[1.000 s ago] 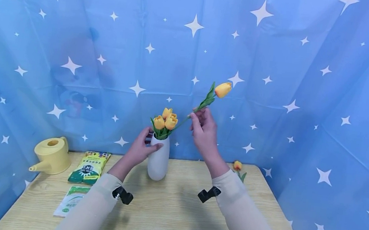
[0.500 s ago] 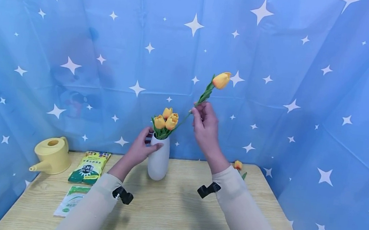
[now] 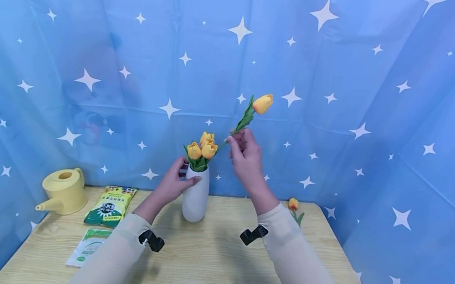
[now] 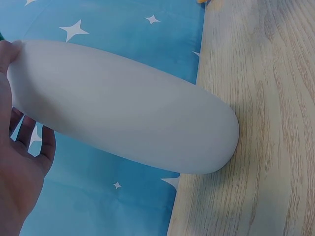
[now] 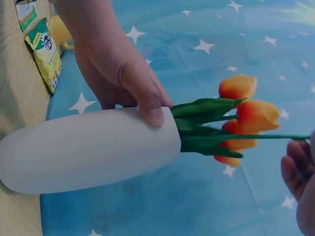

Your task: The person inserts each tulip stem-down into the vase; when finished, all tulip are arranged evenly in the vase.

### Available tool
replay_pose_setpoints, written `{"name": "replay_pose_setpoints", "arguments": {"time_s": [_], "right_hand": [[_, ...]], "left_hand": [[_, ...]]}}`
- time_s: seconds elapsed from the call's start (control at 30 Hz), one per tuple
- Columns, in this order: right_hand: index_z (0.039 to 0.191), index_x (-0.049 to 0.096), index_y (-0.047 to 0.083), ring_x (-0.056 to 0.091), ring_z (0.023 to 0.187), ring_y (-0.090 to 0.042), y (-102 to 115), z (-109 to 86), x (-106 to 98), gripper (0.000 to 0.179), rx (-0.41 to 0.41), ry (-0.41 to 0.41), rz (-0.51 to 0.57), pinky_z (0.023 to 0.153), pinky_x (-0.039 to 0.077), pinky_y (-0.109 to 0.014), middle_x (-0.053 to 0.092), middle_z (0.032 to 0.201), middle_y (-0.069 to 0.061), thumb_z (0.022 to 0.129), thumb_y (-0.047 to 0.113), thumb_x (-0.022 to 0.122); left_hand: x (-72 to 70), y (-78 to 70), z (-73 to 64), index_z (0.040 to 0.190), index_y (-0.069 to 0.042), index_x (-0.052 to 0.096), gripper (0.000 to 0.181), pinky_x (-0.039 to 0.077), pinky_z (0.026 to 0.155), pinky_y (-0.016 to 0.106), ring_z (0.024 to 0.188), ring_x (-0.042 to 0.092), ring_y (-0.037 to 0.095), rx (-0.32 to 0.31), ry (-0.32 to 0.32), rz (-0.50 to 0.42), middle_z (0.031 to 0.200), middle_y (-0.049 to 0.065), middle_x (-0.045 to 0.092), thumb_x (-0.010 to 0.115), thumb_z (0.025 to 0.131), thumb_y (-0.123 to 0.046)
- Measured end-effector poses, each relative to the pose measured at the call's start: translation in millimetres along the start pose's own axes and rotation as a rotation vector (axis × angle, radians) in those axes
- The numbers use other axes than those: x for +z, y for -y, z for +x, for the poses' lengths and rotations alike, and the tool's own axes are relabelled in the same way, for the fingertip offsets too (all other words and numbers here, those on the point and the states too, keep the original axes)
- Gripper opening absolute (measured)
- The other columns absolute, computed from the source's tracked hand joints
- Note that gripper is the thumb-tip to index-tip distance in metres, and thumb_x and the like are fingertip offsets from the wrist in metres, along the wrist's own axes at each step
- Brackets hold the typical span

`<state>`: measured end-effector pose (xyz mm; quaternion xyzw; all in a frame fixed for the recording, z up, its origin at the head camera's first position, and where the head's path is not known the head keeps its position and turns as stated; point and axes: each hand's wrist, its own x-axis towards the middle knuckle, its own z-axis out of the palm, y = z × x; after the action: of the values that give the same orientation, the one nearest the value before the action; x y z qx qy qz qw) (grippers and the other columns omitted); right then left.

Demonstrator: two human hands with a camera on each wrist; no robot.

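A white vase (image 3: 195, 199) stands upright on the table with several yellow-orange tulips (image 3: 208, 150) in its mouth. My left hand (image 3: 173, 183) grips the vase just below the rim; in the right wrist view its thumb lies against the vase wall (image 5: 98, 147). Above and to the right, my right hand (image 3: 248, 158) pinches the green stem of another tulip (image 3: 263, 104), its bloom pointing up and right. The right wrist view shows this stem (image 5: 275, 137) running to the vase mouth; its lower end is hidden there.
A yellow watering can (image 3: 63, 191) stands at the table's back left. Beside it lie a yellow-green packet (image 3: 110, 206) and a white-green packet (image 3: 88, 247), partly behind the left sleeve. One more tulip (image 3: 294, 204) lies at the back right edge. A blue star-patterned curtain (image 3: 235, 77) surrounds the table.
My right hand and its tulip rose slightly, then came down and left toward the vase. The tulips in the vase have shifted slightly left. My left hand has stayed on the vase.
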<state>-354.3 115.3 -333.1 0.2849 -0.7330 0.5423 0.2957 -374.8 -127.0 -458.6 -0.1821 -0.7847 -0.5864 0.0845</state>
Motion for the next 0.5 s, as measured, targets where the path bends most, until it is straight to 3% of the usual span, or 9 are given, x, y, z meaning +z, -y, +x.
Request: {"name": "replay_pose_setpoints", "arguments": {"time_s": [0.27,0.5], "right_hand": [[0.115,0.067,-0.001,0.07,0.067,-0.032,-14,-13.3,12,0.012,0.029,0.08,-0.038,0.058,0.057,-0.031,0.073,0.085,-0.01,0.111,0.01,0.069],[0.111,0.067,-0.002,0.07,0.067,-0.031,-25,-22.4,21,0.008,0.062,0.108,-0.037,0.059,0.06,-0.033,0.073,0.086,-0.012,0.108,0.005,0.071]], "left_hand": [[0.6,0.7,0.5,0.146,-0.013,0.052,0.059,0.053,0.109,0.061,0.134,0.057,0.037,-0.004,0.005,0.012,0.145,0.013,0.057,0.084,0.101,-0.035],[0.3,0.5,1.5,0.147,-0.014,0.053,0.058,0.052,0.11,0.061,0.133,0.057,0.037,0.013,-0.001,0.005,0.145,0.012,0.058,0.084,0.101,-0.033]]}}
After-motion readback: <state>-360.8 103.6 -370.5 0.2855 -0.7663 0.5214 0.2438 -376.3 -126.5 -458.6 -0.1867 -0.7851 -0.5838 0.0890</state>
